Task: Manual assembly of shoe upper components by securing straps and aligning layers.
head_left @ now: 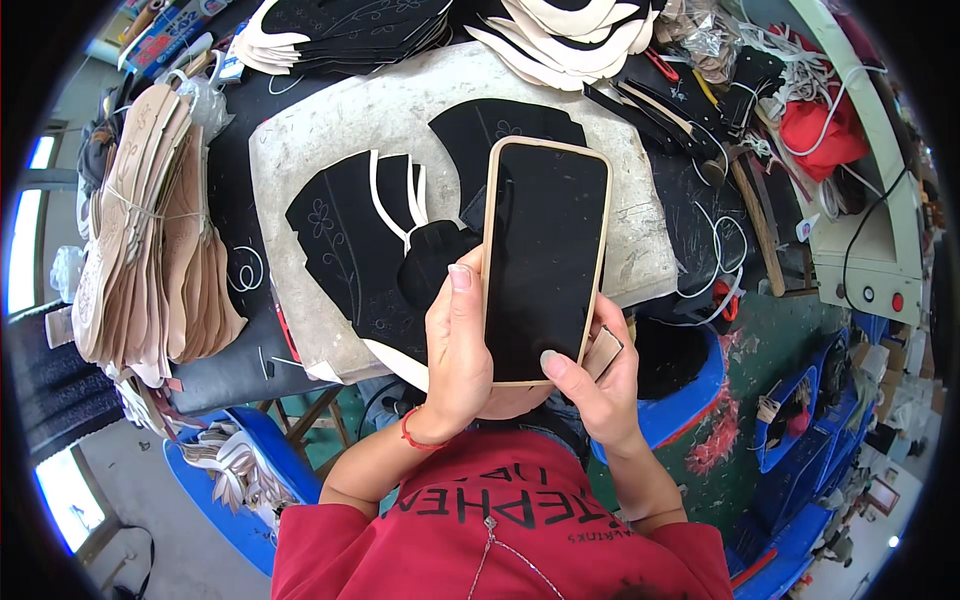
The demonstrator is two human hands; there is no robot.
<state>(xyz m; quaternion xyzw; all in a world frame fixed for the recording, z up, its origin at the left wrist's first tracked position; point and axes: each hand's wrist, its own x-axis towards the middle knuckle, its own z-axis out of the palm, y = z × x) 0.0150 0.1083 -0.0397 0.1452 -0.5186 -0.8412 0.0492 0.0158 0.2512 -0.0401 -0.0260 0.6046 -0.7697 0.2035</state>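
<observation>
A smartphone [548,260] with a dark screen and a pale beige case is upright in front of me, above the work table. My left hand [460,345] is closed on its lower left edge, the thumb along its side. My right hand [603,395] grips the lower right corner, thumb at the screen's bottom. A small beige piece [603,353] shows by the right fingers; I cannot tell what it is. Behind the phone lie a black cut piece with a flower pattern [335,235], a second black piece [500,125] and thin white strips [385,195].
These pieces lie on a worn pale board [300,130]. Tied stacks of tan pieces [135,230] stand at the left, and black and cream stacks [570,35] at the back. A blue bin [235,480] is at lower left, another blue container [690,385] right of me. Loose white cord [720,245] lies at right.
</observation>
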